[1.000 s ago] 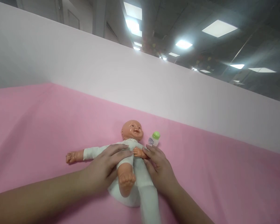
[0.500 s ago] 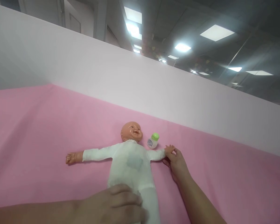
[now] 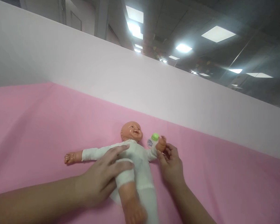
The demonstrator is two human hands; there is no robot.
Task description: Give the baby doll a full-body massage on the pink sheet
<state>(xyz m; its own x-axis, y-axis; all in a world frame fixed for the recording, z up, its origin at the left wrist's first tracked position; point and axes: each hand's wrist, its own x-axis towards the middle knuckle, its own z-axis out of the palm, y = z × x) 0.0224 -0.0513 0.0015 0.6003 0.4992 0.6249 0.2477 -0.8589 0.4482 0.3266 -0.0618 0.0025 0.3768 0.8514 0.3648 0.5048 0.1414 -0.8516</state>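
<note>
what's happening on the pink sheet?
A person has both hands on a bald, smiling plastic-headed doll with a white cloth body, lying on its back on a creased pink sheet. The left hand lies over its bent leg; the right hand holds its small orange plastic hand next to a small clear bottle with a green cap. Neither hand is holding the bottle. The doll's other arm lies stretched out.
</note>
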